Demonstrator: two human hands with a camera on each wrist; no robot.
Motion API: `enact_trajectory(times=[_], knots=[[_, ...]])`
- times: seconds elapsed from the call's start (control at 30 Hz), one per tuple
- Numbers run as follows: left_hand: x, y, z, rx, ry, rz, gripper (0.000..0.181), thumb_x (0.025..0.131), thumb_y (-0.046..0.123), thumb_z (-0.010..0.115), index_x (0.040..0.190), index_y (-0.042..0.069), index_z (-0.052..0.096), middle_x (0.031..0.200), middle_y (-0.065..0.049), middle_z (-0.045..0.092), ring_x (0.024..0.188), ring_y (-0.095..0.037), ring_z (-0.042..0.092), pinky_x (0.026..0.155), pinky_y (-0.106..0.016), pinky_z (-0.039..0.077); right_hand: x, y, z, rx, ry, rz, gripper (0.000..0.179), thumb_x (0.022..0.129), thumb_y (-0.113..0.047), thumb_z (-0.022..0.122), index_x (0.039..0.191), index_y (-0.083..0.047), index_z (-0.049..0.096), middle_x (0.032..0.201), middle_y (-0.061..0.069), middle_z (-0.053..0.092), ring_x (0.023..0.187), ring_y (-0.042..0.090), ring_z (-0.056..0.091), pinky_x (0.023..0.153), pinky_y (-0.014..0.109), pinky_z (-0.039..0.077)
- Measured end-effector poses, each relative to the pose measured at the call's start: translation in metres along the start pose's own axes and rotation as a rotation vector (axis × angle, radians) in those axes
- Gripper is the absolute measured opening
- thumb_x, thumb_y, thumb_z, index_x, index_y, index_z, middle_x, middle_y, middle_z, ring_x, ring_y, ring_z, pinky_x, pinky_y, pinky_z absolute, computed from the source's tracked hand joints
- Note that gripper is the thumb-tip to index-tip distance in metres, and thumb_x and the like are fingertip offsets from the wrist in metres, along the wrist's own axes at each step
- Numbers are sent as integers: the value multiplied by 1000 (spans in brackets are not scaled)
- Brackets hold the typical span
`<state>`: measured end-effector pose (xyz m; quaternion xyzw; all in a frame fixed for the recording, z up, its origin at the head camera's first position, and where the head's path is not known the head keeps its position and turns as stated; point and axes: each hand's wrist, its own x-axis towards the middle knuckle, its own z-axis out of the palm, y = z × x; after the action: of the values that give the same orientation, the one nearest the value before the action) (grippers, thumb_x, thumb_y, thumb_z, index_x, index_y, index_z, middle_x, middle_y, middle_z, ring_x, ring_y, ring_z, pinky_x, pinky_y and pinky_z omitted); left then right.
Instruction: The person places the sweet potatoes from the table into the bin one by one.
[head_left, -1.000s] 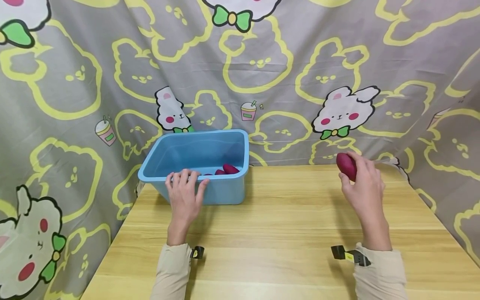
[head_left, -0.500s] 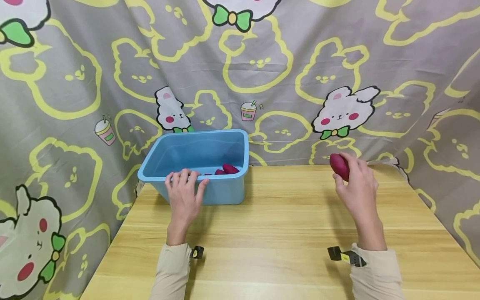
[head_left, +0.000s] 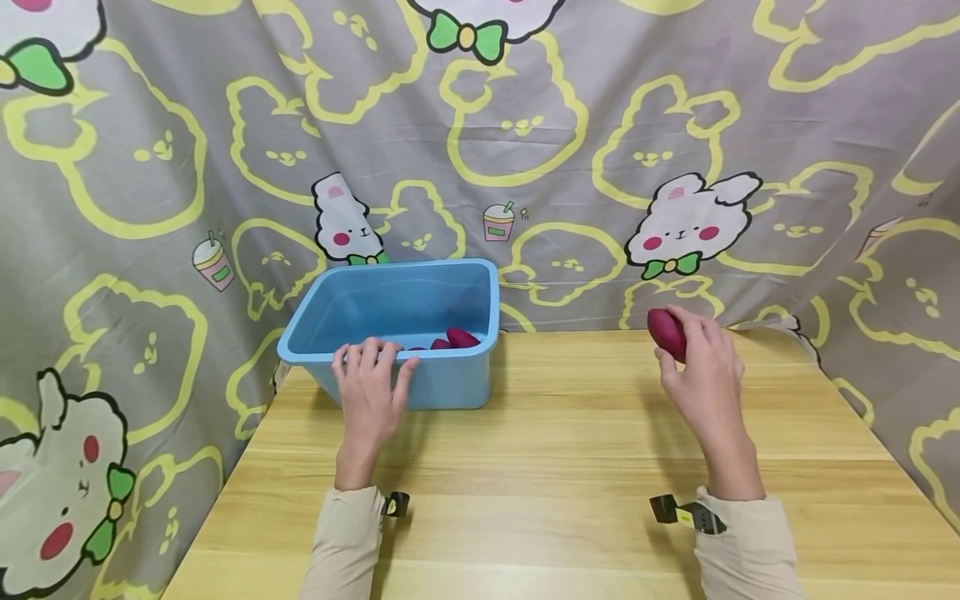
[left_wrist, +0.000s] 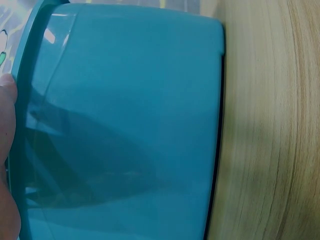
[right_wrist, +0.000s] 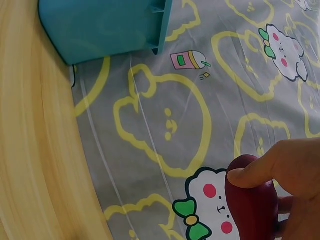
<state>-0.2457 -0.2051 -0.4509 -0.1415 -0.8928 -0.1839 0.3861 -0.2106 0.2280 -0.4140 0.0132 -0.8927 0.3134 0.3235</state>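
My right hand (head_left: 707,375) holds a smooth, dark purple-red sweet potato (head_left: 665,333) above the right side of the table, pinched between thumb and fingers. In the right wrist view the thumb presses on the upper end of the sweet potato (right_wrist: 251,205). A light blue plastic bin (head_left: 450,381) stands on the left, and my left hand (head_left: 369,392) grips its front rim with the fingers hooked over the edge. Inside the bin, by its right front corner, lie a few more sweet potatoes (head_left: 462,338), partly hidden by the front wall.
The light wooden table (head_left: 570,467) reaches back to a grey curtain (head_left: 555,283) with yellow bear outlines and white rabbit prints. This curtain also hangs along both sides. Each wrist carries a small black camera on a strap.
The right hand has moved left with the sweet potato, a little nearer the bin. The left hand and the bin have stayed in place.
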Motion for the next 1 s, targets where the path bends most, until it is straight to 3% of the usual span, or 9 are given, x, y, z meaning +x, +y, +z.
enact_trajectory(times=[0.33,1.0], knots=[[1,0,0,19,-20,-2,49,105,52,49,113,7,69,111,-14,60,110,-37,49,114,-62,18,-1,-5,3,5,-10,-13,64,85,5,75,144,-8,54,133,29,54,115,54,49,91,75,32],[1,0,1,2,12,9,50,104,53,51,111,7,69,109,-14,60,108,-37,50,113,-63,19,-3,-14,12,13,-35,-45,64,85,4,76,143,-11,55,134,28,54,120,53,49,93,77,31]])
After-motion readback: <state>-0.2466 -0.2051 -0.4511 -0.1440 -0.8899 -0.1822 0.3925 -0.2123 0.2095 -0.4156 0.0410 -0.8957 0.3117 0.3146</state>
